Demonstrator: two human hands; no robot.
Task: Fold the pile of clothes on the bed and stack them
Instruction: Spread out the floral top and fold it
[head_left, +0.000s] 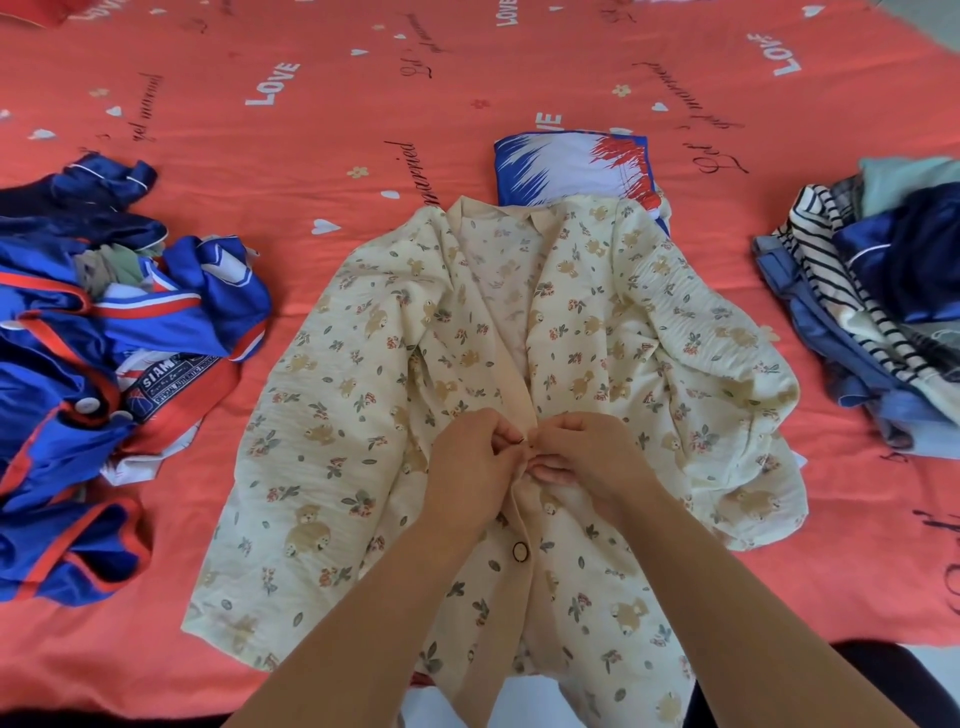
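A cream pyjama shirt (363, 405) printed with bears and flowers lies spread face up in the middle of the bed, collar away from me. My left hand (470, 462) and my right hand (584, 457) meet at its front placket, each pinching an edge of the fabric at a button. One button (520, 551) below my hands is fastened. Above my hands the front lies apart. A loose pile of blue and red clothes (104, 353) lies to the left.
A folded blue, white and red garment (566, 166) lies beyond the shirt's collar. A stack of striped, blue and teal clothes (878, 296) lies at the right. The bed carries a coral sheet (363, 104) printed with words and hearts. Its near edge runs along the bottom.
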